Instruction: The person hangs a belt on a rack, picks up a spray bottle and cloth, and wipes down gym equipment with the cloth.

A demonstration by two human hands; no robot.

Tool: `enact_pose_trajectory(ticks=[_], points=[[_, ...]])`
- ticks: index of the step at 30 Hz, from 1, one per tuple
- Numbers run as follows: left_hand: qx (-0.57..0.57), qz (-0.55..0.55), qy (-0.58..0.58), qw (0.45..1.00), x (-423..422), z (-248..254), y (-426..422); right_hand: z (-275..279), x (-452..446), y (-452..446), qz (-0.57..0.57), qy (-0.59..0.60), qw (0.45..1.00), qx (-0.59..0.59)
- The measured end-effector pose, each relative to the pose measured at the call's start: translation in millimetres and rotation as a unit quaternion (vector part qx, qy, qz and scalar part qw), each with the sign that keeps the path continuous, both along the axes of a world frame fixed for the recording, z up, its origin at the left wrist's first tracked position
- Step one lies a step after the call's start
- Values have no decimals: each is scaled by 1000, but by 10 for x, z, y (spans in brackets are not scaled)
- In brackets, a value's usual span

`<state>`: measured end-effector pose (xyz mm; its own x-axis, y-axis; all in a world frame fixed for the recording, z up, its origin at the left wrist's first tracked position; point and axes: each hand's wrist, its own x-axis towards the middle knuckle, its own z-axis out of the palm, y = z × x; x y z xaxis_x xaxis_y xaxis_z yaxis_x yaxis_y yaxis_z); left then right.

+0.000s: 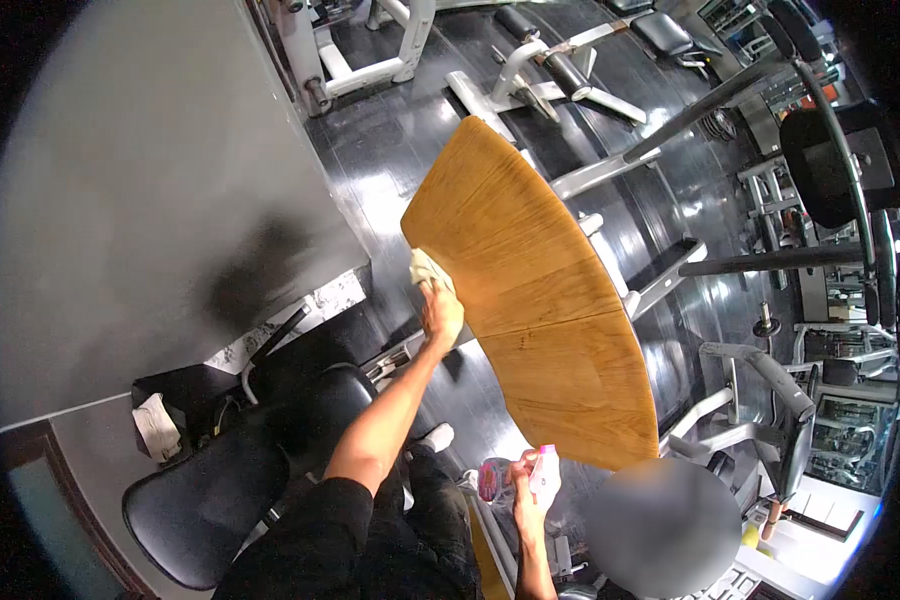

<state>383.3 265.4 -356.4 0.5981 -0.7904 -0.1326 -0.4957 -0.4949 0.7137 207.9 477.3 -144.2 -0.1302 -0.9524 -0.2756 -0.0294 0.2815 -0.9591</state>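
My left hand reaches forward with its fingers closed on a pale yellowish cloth. The cloth lies against the inner edge of a curved wooden tabletop, partly hanging past it. Lower down, my right hand is wrapped round the neck of a spray bottle. Pink liquid shows in its clear body, and its head is white and pink. The bottle is off the tabletop, beyond its near end.
Black padded chairs stand at the left by a grey wall. Gym machines with silver frames line the far side of the tabletop. A blurred round patch covers the lower right. A white cloth hangs near the chairs.
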Motion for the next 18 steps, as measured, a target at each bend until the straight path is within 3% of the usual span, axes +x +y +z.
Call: enact_pose_trajectory(ticks=[6,8,12,14,17,18], points=[[59,-41,126,989,-691,171,672,108,-145,105,18,28,999,-8],[-5,-47,129,991,-930,140,874,69,-240,172,19,29,999,-21],[-18,-48,185,981,-1372,95,1288,46,-426,312,27,78,996,-31],[5,-151,124,981,-1560,37,1545,117,-446,340,12,98,995,-28],[31,-214,132,967,-1847,-279,1877,69,-586,463,-11,86,996,-1],[-3,-40,278,960,-1954,-212,1877,99,-601,477,-17,88,996,-4]])
